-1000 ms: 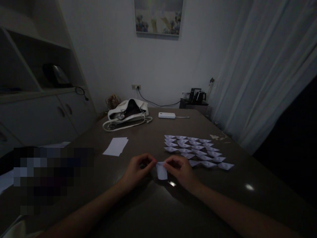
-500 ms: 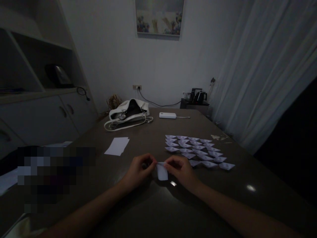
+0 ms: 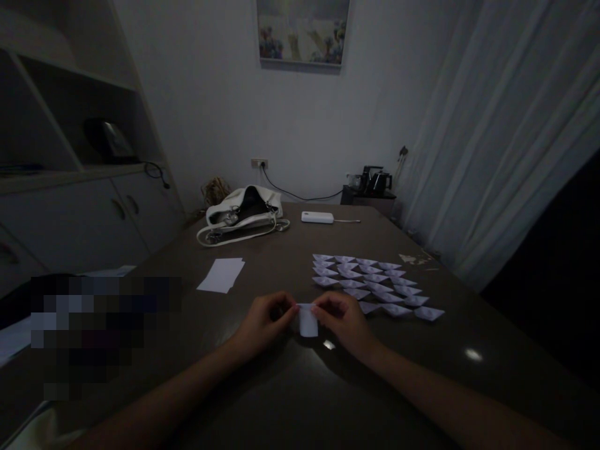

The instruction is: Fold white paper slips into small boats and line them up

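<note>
A small white piece of paper (image 3: 308,323) lies on the dark table (image 3: 290,387) between my hands. My left hand (image 3: 262,322) pinches its upper left edge, fingers closed. The fingers of my right hand (image 3: 344,319) are closed on the upper right edge. Just to the right of my right hand lie several small folded paper boats (image 3: 370,281) in rows.
A stack of white paper sheets (image 3: 221,275) lies ahead on the left. Farther back sit a white handbag (image 3: 244,215) and a white power bank (image 3: 317,217) with a cable. Cabinets stand at the left, a curtain at the right, a kettle (image 3: 375,181) behind the table.
My hands have drawn slightly closer together over the paper, which now looks shorter and more square. Everything else on the table has stayed put.
</note>
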The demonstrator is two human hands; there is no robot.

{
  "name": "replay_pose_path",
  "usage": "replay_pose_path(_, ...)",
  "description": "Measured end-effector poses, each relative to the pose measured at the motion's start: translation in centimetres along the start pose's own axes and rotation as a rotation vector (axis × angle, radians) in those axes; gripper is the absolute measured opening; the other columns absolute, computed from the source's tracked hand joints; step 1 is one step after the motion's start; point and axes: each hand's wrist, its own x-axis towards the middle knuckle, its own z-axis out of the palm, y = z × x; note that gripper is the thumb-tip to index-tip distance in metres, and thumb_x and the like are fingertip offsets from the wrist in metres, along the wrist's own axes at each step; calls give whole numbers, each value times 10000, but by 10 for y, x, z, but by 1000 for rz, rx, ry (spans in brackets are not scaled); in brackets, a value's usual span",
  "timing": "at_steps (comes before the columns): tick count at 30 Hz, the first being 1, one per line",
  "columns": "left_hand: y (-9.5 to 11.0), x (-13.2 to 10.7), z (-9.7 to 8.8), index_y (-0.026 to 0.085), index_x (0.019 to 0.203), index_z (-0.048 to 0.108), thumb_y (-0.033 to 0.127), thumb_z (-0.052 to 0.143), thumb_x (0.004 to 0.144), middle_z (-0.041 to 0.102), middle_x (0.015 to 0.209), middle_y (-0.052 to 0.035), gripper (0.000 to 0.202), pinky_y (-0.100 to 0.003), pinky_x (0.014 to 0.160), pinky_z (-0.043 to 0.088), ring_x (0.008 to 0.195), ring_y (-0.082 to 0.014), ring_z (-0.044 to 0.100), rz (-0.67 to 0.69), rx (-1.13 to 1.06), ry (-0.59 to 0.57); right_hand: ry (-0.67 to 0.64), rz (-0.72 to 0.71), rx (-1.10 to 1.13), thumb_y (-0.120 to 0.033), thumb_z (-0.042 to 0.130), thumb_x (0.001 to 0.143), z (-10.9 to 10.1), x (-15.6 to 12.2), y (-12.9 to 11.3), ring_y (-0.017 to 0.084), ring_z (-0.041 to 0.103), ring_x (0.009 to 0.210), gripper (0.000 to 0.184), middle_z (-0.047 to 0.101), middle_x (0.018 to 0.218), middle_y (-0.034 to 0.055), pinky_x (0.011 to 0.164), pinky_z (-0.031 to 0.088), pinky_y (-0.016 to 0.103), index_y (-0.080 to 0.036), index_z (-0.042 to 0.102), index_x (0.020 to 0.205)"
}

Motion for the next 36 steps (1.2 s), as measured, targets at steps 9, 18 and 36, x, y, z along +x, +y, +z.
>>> replay_pose_path(9, -1, 0, 1, 126, 746, 589, 345, 497, 856, 607, 675, -30, 262, -233, 570, 411, 631, -155, 556, 13, 3, 5, -4, 11, 20, -259, 643, 767, 0, 1, 2, 119, 568, 604, 105, 612, 660, 3, 556, 435, 226, -159, 638, 736)
replay_pose_path(18, 3, -2, 1, 115, 833, 629, 342, 495, 859, 642, 717, -42, 264, -233, 581, 414, 644, -155, 569, 6, -1, -52, 19, 12, 45, -279, 642, 770, -1, 2, 2, 102, 521, 547, 126, 576, 621, -15, 509, 401, 211, -160, 630, 732)
replay_pose_path(36, 1, 1, 1, 108, 821, 652, 368, 503, 851, 667, 734, -56, 301, -231, 579, 429, 666, -166, 594, -67, -39, -64, 44, 16, 30, -285, 638, 758, -1, 2, 1, 108, 521, 545, 130, 577, 614, -11, 500, 397, 211, -159, 629, 729)
